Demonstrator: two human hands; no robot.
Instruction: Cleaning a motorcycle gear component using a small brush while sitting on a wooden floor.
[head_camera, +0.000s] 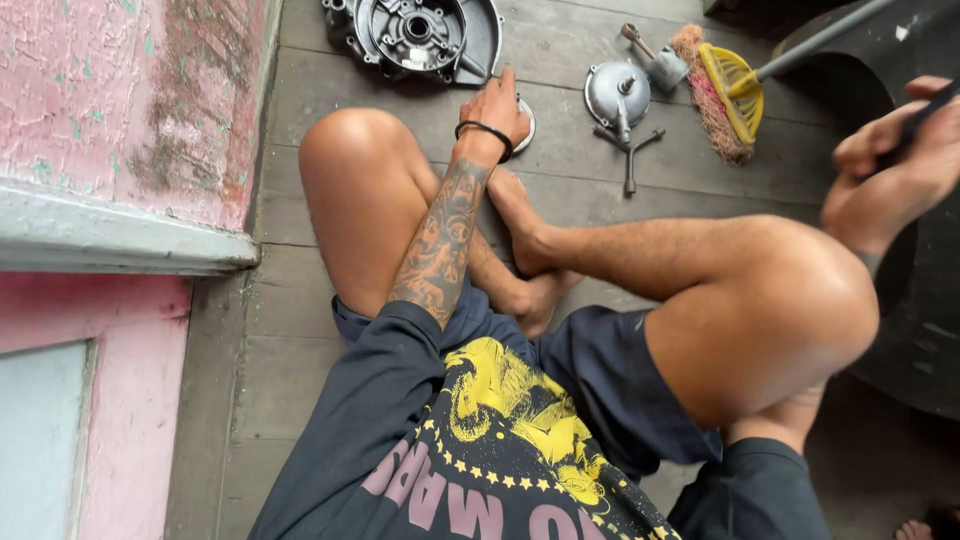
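Small round metal disc (524, 122) on the plank floor (570, 190), just below the large engine cover (420, 35), mostly hidden under the left hand (496, 108). Fingers of that hand spread loosely over the disc, touching it, not clenched. Right of the disc: a smaller domed metal cover (616, 95), a cross-shaped wrench (628, 150), then a broom head (722, 90). Far right of the disc: right hand (890, 165) raised, fingers clenched around a dark handle (925, 110). Pink wall (130, 100) well left of the disc.
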